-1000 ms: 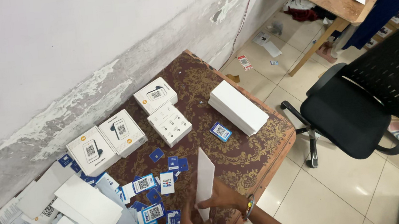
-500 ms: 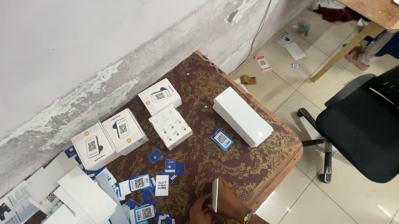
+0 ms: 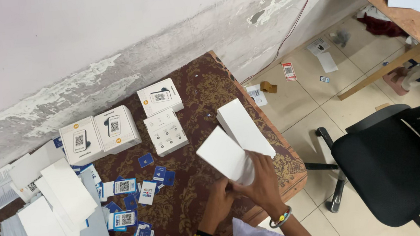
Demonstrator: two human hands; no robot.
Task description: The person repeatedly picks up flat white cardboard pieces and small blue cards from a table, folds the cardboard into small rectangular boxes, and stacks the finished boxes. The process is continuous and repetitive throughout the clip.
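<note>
Hands at desk (image 3: 202,90) front edge: right hand (image 3: 263,182) closed around a white box (image 3: 225,156), tilted, just above the desk beside a longer white box (image 3: 244,125). Left hand (image 3: 220,204) touches its lower end; grip unclear. Blue cards (image 3: 124,187) lie left.

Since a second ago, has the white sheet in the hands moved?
Yes. The white sheet, held by both hands, has swung toward the long white box and now overlaps it; earlier it stood upright, short of the box.
</note>
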